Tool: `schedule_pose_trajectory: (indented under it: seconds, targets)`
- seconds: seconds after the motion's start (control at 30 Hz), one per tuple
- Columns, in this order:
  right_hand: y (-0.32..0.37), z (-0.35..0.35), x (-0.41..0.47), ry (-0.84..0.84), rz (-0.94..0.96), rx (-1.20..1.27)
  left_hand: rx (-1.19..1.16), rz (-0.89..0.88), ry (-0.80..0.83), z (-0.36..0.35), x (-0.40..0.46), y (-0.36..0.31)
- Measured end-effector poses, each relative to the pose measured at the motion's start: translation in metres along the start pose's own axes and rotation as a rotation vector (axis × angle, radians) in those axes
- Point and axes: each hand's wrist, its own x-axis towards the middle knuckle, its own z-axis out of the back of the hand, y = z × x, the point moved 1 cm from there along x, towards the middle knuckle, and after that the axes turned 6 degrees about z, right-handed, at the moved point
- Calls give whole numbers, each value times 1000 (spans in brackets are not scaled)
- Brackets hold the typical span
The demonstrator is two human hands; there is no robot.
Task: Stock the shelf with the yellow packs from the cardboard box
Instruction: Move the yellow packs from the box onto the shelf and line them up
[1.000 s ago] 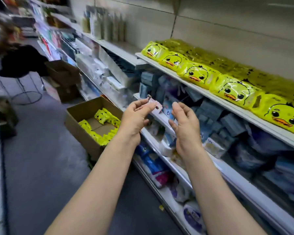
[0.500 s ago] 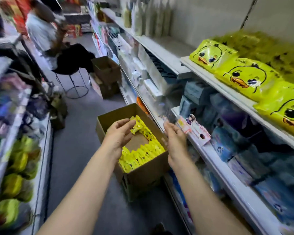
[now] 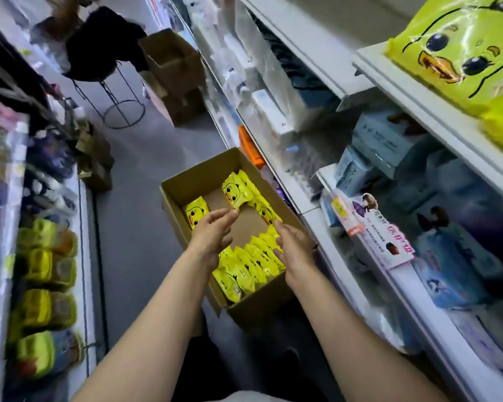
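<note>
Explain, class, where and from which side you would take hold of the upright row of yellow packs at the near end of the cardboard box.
Probably clamp the row of packs between both palms at its two end faces, coming from above. The packs stand on edge, pressed together, and the cardboard box is open-topped. The left hand and right hand hover open above it.

Light was dim and cool; glare sat on the near right duck pack (image 3: 459,53), while the left edge smeared and bent.
</note>
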Motion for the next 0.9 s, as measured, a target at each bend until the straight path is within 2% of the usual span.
schedule_pose_trajectory:
  seconds: [0.27, 0.37, 0.53, 0.7, 0.83, 0.9]
  targets:
    - [-43, -43, 56, -229, -118, -53, 128, 244, 128, 17, 125, 13]
    - [-59, -64, 76, -368, -143, -56, 258, 351, 197, 22, 181, 13]
    - [-92, -90, 92, -542, -256, 29, 499, 433, 268, 26, 241, 32]
    - [-130, -98, 103, -627, -332, 87, 758, 380, 312, 30, 280, 76]
    - [-157, -98, 112, -649, -401, 45, 977, 321, 477, 30, 296, 99]
    - [-167, -96, 116, -650, -417, 28, 1171, 283, 487, 33, 303, 114]
